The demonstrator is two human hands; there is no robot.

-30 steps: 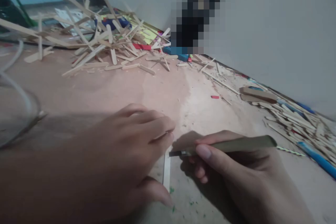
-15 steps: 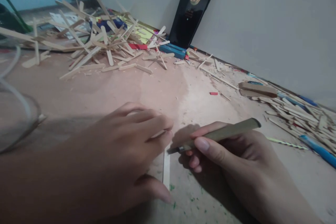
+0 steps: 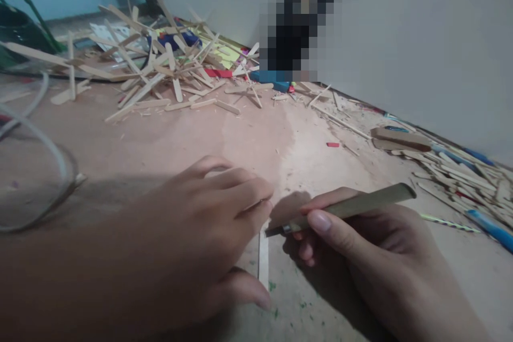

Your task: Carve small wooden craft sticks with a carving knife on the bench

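Note:
A narrow, pale wooden craft stick [image 3: 263,259] lies on the table, its long side pointing away from me. My left hand [image 3: 212,219] holds it down, with the fingertips at its far part and the thumb beside its near end. Part of the stick is hidden under those fingers. In a pinch between thumb and fingers, my right hand [image 3: 360,246] grips a small carving knife [image 3: 360,202] with an olive-tan handle. Its short dark blade touches or nearly touches the stick, close to my left fingertips.
A tangled heap of craft sticks [image 3: 160,67] spreads across the back left. More sticks [image 3: 460,171] lie at the right, with a blue pen-like tool [image 3: 491,230]. A white cable [image 3: 56,152] loops at the left. A pixelated dark object leans on the wall [image 3: 401,37].
The whole scene has shifted slightly to the right in the picture. Both hands keep nearly the same pose, and the blade stays by the stick.

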